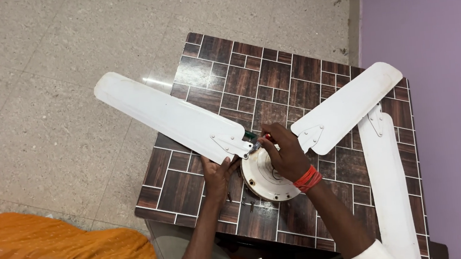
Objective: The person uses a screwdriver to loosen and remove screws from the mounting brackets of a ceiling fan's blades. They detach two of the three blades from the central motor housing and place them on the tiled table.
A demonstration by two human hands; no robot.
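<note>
A: What is seen nearest to the person?

B: A few small dark screws [244, 200] are laid loose on the bench [180, 193], just beside the round fan motor [266, 179], probably so that they are kept within reach.

A: How are the hands placed?

B: The left hand [218, 173] is pressed under the root of the left blade [170, 117], fingers curled around its edge; the blade seems to be steadied in this way. The right hand [283, 151] is closed around a screwdriver [255, 144], whose tip is directed at the metal bracket [232, 144] where this blade meets the motor.

A: And further away?

B: A second blade [346, 104] is spread to the right, and a third blade [388, 187] is laid along the right side of the bench. Behind, the grey floor [40, 80] and a purple wall [439, 70] are seen.
</note>
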